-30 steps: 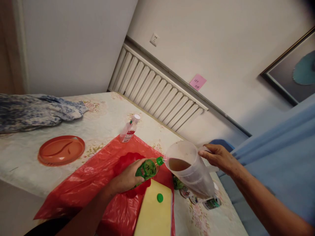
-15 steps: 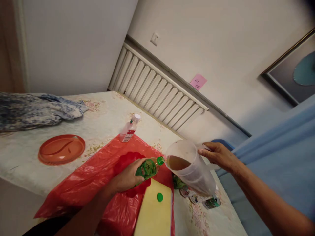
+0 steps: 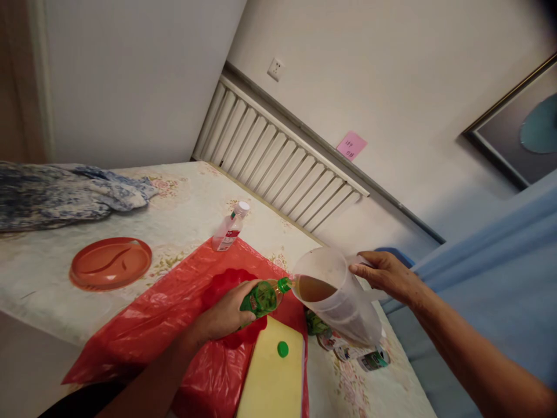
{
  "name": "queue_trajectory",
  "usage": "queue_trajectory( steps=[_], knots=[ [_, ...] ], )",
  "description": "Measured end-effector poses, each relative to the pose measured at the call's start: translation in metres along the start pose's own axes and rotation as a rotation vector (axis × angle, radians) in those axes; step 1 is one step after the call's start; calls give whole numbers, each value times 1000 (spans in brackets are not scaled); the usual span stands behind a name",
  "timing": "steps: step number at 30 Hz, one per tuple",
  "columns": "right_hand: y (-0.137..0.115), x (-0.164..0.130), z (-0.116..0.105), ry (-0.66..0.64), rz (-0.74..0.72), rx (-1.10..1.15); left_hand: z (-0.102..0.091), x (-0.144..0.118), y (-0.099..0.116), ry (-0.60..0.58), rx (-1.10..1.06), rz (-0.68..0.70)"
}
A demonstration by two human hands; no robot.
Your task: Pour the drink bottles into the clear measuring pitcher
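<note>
My left hand [image 3: 230,312] is closed around a green-labelled plastic bottle [image 3: 264,298], its neck pointing right. My right hand [image 3: 385,275] grips the handle of a translucent plastic pitcher [image 3: 348,310], tilted to the left with brown liquid [image 3: 314,288] near its lip. The pitcher's rim meets the bottle's mouth. Under the left hand sits a red scalloped dish [image 3: 217,284], partly covered. A green cap [image 3: 282,349] lies on a yellow board [image 3: 273,377] below the bottle.
A red plastic sheet [image 3: 143,331] covers part of the flowered tablecloth [image 3: 187,186]. A clear bottle with a white cap [image 3: 228,229] stands behind it. At left are an orange lid [image 3: 111,263] and patterned cloth [image 3: 73,197]. Several cans [image 3: 374,359] sit beneath the pitcher.
Both hands, the bottle and the pitcher hold nearly the same positions. The view has shifted very slightly.
</note>
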State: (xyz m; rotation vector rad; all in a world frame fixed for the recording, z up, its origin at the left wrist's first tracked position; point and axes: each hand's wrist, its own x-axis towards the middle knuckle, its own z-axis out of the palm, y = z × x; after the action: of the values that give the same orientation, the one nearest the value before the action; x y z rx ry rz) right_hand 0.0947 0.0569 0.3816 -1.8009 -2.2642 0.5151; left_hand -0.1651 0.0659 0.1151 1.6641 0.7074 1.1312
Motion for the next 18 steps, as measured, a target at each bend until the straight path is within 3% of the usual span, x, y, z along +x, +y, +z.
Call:
queue_trajectory(
  steps=[18],
  knots=[
    [-2,1,-2,-6,20,-19,1,1,-2,4,6,-1]
  ],
)
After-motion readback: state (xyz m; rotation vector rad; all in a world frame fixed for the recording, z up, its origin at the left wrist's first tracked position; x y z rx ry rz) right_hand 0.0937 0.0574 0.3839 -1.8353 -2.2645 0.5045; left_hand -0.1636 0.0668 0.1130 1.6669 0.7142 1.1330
